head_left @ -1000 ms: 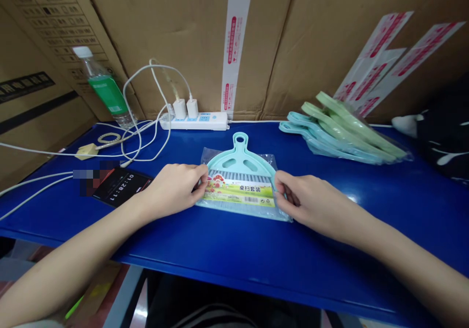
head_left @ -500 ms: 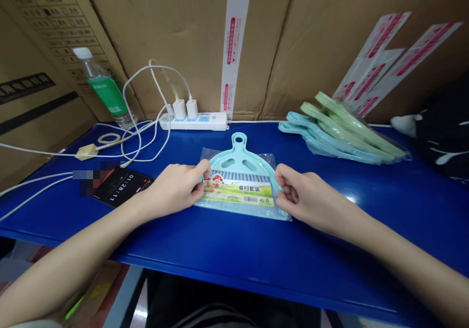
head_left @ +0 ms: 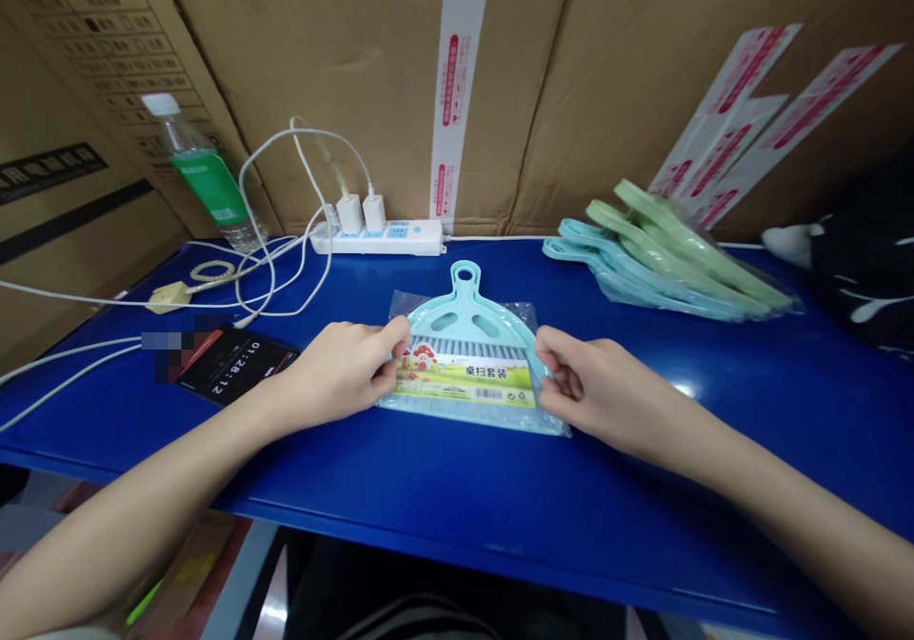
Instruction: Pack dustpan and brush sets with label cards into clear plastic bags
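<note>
Nearest: both forearms come in over the front edge of the blue table, one from each lower corner.

Left hand: fingers curled, thumb and fingertips pinching the left edge of the dustpan pack. Right hand: same on the right edge, fingers folded in, pinch at the bag's side. The hands are apart, with the pack between them.

Dustpan pack: light-blue dustpan with a brush, in a clear bag, with a green/yellow label across the front. It lies flat on the table, roughly centre, with the handle loop pointing away from the person. The loop sticks out past the bag's far edge.

Left of the left hand: phone, flat on the table, screen lit with a timer readout. It is near the wrist and not touching it. A blurred patch sits beside it and can't be read.

Further back left: white cables looped over the table, with a small beige adapter among them.

Back centre: white power strip against the wall of boxes, with two white chargers plugged in.

Back left: water bottle, green label, white cap, leaning against the boxes.

Back right: stack of bagged dustpans, blue ones low and green ones on top, well apart from the right hand. A black-and-white item sits at the far right edge; what it is can't be told.

Behind it all: cardboard boxes, with a red-and-white tape strip running down the seam.
</note>
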The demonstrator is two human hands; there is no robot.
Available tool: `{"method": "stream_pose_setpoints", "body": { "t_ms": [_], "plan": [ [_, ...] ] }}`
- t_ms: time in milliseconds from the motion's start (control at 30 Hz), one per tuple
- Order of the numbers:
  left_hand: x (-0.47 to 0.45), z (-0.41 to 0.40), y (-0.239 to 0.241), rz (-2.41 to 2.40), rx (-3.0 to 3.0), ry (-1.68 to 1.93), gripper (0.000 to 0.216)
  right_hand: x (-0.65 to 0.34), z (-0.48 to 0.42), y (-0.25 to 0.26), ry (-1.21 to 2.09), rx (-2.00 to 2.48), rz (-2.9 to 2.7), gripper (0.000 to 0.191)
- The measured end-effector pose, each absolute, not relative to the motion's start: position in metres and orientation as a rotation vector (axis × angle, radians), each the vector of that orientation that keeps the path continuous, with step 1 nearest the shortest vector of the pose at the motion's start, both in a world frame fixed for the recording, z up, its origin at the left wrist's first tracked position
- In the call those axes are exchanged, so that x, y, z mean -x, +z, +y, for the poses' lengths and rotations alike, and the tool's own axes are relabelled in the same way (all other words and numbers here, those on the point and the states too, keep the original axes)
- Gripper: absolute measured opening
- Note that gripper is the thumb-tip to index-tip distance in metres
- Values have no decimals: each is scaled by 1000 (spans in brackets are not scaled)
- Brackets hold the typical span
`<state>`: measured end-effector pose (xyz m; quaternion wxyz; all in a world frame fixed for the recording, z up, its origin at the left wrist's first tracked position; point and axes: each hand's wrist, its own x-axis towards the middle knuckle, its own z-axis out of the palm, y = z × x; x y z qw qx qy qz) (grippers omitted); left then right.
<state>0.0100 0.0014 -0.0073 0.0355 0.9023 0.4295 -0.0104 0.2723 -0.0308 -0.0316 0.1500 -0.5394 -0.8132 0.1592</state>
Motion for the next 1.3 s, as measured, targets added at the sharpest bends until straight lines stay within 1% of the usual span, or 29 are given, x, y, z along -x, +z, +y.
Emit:
{"method": "stream_pose_setpoints", "body": {
  "t_ms": [400,600,767,967,1100,1167,1233,1267,1300],
  "plan": [
    [-7,2,-10,1235,-2881,40,11,-273,-28,-34,453,1469,-2331,28],
    [-9,1,-8,1288,-2885,-55,9,-273,-28,-34,462,1485,-2333,26],
    [-10,-1,-4,1321,-2915,-177,5,-273,-30,-31,397,1553,-2385,22],
    [-10,-1,-5,1318,-2981,-188,10,-275,-30,-27,411,1495,-2393,17],
    [-7,2,-9,1324,-3080,-46,17,-279,-30,-25,367,1447,-2345,19],
    [-7,2,-10,1274,-3143,116,19,-280,-29,-25,242,1405,-2315,18],
    [-7,2,-11,1177,-3210,276,23,-279,-28,-26,75,1315,-2295,12],
    [-8,1,-11,1124,-3239,328,25,-279,-28,-27,-1,1258,-2293,9],
    [-10,0,-11,1075,-3262,356,27,-278,-28,-29,-64,1198,-2300,11]
  ]
}}
